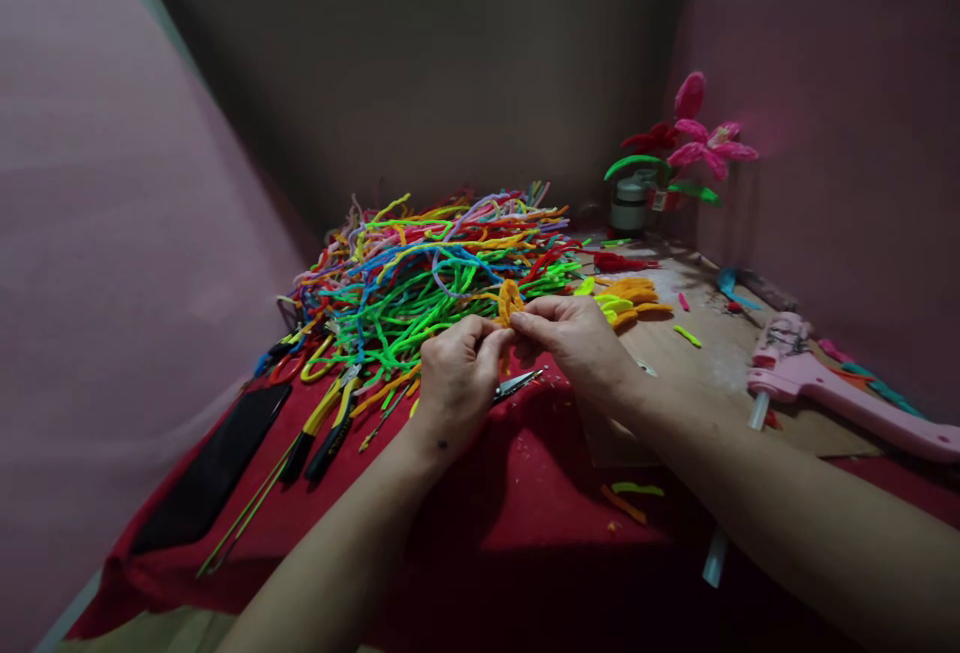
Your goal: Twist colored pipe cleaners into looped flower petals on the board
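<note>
Orange fuzzy stem bent into a narrow loop (pixel 510 289) points its rounded end upward, long axis nearly vertical, above the red-covered table (pixel 551 483). The left hand (pixel 459 368) and right hand (pixel 581 348) meet at its base, fingers (pixel 491 343) pinched closed on it. A multicoloured stem pile (pixel 442 268) lies behind.

Orange pipe-cleaner loop (pixel 514 297) — bent (fuzzy), roughly upright, held midair

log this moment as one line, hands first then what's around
left hand: pinching orange loop | right hand: pinching same loop | beyond: fuzzy stem pile | left side: pliers | right side: pink glue gun
</note>
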Demonstrator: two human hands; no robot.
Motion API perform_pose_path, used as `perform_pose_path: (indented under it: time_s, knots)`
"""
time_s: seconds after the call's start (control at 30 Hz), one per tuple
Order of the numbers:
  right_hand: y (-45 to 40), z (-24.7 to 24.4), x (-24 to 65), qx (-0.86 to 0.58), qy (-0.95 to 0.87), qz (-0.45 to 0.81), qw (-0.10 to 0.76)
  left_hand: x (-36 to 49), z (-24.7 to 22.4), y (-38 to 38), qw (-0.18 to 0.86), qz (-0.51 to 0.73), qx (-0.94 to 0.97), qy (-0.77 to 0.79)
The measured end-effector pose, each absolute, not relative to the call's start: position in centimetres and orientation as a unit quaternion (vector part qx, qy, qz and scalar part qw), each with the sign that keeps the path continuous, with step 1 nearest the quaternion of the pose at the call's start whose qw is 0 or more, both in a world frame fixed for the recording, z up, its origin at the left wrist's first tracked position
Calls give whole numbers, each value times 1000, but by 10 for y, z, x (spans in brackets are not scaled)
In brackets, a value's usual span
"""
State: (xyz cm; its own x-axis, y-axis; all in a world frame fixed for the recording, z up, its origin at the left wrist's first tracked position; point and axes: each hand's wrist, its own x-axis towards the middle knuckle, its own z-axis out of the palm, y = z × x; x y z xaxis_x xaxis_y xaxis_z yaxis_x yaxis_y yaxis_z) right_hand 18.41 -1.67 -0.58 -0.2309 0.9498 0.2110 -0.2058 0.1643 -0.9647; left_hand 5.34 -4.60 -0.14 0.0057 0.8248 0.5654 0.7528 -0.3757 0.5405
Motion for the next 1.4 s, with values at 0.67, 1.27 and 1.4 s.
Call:
perform_pose_path:
  time_s: [0.67,1.27,1.4]
  knots:
    - [-9,-11,185,-245,-463,676,518,54,8,-45,286,436,670,528]
    - [-8,-13,186,-277,-460,644,545,53,15,-42,343,390,683,514]
    - [-10,-11,186,-283,-474,633,544,53,14,-42,328,373,695,520]
